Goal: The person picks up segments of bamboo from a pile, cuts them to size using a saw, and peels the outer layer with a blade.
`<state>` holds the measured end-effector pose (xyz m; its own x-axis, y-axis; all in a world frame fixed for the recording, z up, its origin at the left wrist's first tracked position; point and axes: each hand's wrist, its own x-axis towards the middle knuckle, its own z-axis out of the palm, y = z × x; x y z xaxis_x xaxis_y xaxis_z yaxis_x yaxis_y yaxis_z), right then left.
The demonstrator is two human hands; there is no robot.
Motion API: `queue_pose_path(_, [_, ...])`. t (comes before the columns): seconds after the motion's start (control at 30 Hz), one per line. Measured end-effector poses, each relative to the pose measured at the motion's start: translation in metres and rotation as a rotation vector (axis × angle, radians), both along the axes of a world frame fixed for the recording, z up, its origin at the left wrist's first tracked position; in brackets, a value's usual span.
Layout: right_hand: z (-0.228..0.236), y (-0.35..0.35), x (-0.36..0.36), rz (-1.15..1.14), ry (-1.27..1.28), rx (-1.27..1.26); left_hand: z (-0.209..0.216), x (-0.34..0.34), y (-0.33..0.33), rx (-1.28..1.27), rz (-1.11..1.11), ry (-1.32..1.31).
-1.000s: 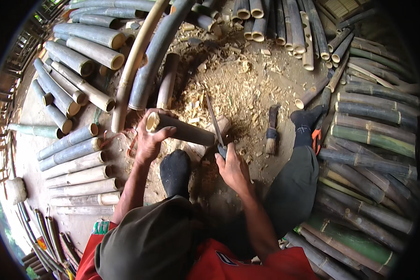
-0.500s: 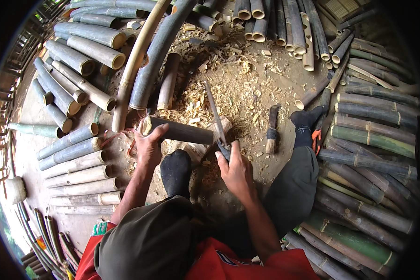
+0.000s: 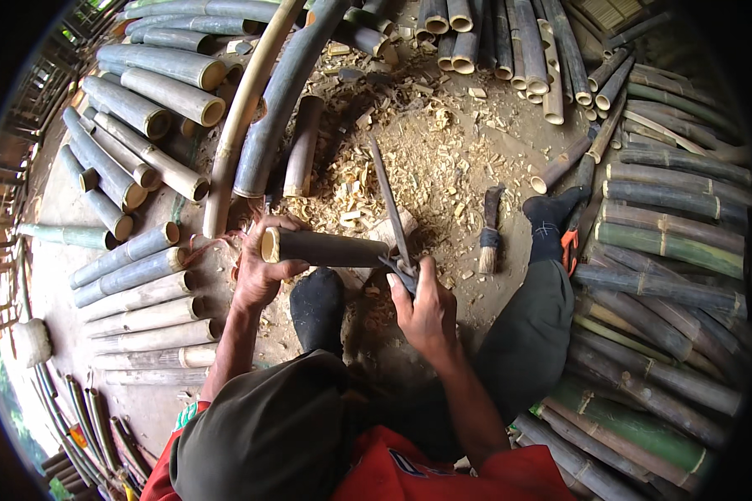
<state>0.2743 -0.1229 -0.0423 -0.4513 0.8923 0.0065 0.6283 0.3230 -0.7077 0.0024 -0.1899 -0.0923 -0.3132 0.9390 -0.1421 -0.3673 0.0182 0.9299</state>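
A short dark bamboo tube (image 3: pixel 330 249) lies nearly level in front of me, its pale cut end facing left. My left hand (image 3: pixel 259 263) grips that end, the fingers at the far side and the thumb along the near side. My right hand (image 3: pixel 429 313) is closed around the dark handle of a long knife (image 3: pixel 386 190). The narrow blade points up and away from me, and its base is by the tube's right end; whether they touch I cannot tell. Behind that end, a pale wooden block (image 3: pixel 399 225) is partly hidden.
Wood chips (image 3: pixel 363 188) cover the floor beyond the tube. A short wooden-handled tool (image 3: pixel 490 230) lies right of them, near my socked right foot (image 3: pixel 551 219). Cut bamboo tubes (image 3: pixel 146 299) lie in rows on the left; longer bamboo poles (image 3: pixel 673 242) are stacked on the right.
The tube's left end has dropped towards me, so the tube lies more level. My left hand has changed its hold there. The knife and my right hand have shifted only slightly.
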Motion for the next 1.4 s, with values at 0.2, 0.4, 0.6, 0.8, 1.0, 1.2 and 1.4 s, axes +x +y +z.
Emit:
queue_pose_path(0.2, [-0.073, 0.012, 0.029, 0.007, -0.484, -0.255, 0.01, 0.0, 0.005, 0.001, -0.06, 0.103])
queue_pose_path(0.4, [-0.008, 0.002, 0.009, -0.05, -0.048, -0.064, 0.014, -0.015, -0.004, 0.051, -0.278, 0.261])
queue_pose_path(0.6, [-0.084, 0.01, 0.034, -0.015, -0.41, -0.215, 0.036, -0.011, 0.01, 0.038, -0.422, 0.312])
queue_pose_path(0.8, [-0.036, 0.001, 0.018, -0.133, 0.02, -0.063, 0.043, -0.015, 0.002, -0.01, -0.461, 0.384])
queue_pose_path(1.0, [-0.114, 0.012, 0.039, -0.033, -0.251, -0.451, 0.042, -0.01, 0.011, 0.04, -0.41, 0.421])
queue_pose_path(1.2, [-0.071, 0.015, 0.048, -0.334, -0.004, -0.189, 0.031, -0.008, 0.008, -0.153, 0.034, -0.005])
queue_pose_path(1.4, [0.0, 0.012, 0.03, 0.244, -0.058, -0.129, 0.007, 0.034, 0.018, -0.466, -0.037, -0.002])
